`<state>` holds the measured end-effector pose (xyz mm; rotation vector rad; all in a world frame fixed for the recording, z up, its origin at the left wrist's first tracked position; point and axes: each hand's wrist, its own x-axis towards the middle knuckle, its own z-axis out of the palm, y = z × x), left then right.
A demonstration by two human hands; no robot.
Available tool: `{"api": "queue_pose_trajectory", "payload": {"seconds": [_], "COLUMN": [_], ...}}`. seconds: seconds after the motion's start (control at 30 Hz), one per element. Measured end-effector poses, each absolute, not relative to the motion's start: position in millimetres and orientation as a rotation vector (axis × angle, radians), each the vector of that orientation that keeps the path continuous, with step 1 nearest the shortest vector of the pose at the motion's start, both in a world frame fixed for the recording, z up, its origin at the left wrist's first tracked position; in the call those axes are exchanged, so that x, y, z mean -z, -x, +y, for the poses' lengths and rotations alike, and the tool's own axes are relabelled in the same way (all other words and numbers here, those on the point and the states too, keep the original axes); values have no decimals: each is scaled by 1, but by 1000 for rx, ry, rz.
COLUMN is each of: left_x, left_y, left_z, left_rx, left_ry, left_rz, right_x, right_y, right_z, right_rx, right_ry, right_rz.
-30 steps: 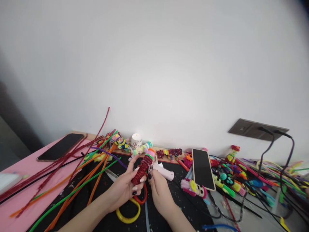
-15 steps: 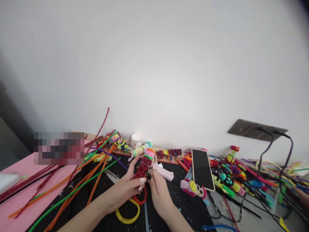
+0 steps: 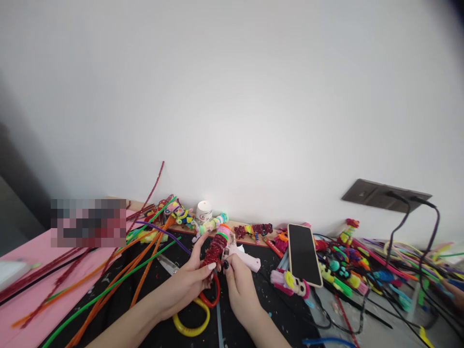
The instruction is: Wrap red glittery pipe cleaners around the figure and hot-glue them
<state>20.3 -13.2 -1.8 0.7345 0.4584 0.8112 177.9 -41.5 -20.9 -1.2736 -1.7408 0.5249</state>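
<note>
- Two hands meet over the black mat: left hand (image 3: 188,285) wraps around a red pipe-cleaner figure (image 3: 216,246).
- Right hand (image 3: 239,285) pinches its lower end.
- Phone (image 3: 303,253) lies right of both hands.

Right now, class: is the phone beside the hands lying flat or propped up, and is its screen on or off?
The phone looks flat, face up among the pipe cleaners, its screen dark, so apparently off.

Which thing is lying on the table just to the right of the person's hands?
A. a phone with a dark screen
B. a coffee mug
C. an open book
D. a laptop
A: a phone with a dark screen lies flat, right of the right hand, amid colourful pipe-cleaner bits.
</note>
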Motion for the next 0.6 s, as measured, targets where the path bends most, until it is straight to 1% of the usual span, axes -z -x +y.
{"api": "queue_pose_trajectory", "payload": {"seconds": [0.3,0.6], "left_x": [5,-4], "left_y": [-20,-20], "left_z": [-14,-11], "left_rx": [-848,-879], "left_ry": [-725,-760], "left_rz": [481,564], "right_x": [23,18], "right_y": [-179,-179], "right_z": [-41,-41], "right_rx": [-496,-504], "right_ry": [1324,1278], "right_rz": [-1762,-1742]}}
